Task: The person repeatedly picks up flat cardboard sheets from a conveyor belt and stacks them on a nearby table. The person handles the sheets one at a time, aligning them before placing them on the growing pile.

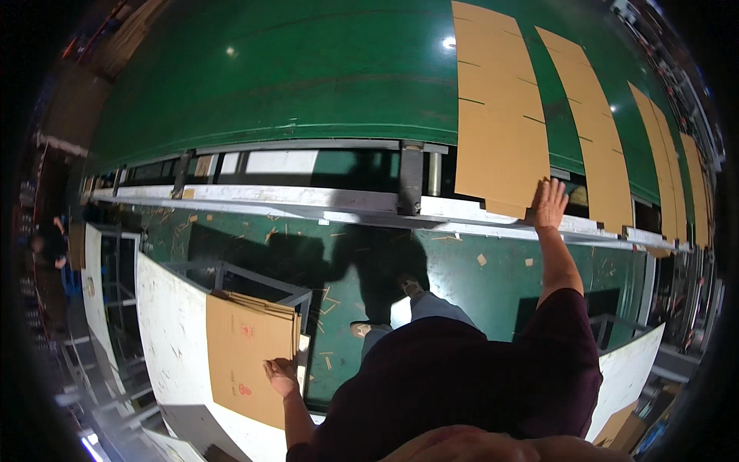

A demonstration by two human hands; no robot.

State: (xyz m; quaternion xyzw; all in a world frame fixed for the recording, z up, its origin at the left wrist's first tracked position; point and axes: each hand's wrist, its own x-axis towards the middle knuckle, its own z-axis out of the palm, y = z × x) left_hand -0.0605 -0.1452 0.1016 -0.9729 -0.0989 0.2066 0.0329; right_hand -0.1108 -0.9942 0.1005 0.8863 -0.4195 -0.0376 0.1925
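My left hand (282,377) rests on the printed face of a stack of flat brown cardboard sheets (250,350), close to its right edge. Its fingers are slightly bent and apart, not wrapped around the stack. The stack lies on a white side table (171,327). Stretched forward, my right hand (550,205) is open with its fingers extended. It touches or hovers by the near right corner of a long slotted cardboard sheet (500,115); which of the two I cannot tell. That sheet lies across a green conveyor belt (308,85), its near end over the pale metal rail (339,202).
More slotted cardboard sheets (589,123) lie spaced along the belt to the right. Cardboard scraps (327,300) litter the green floor between rail and table. Another white table (631,366) stands at my right. A person (52,242) is at the far left.
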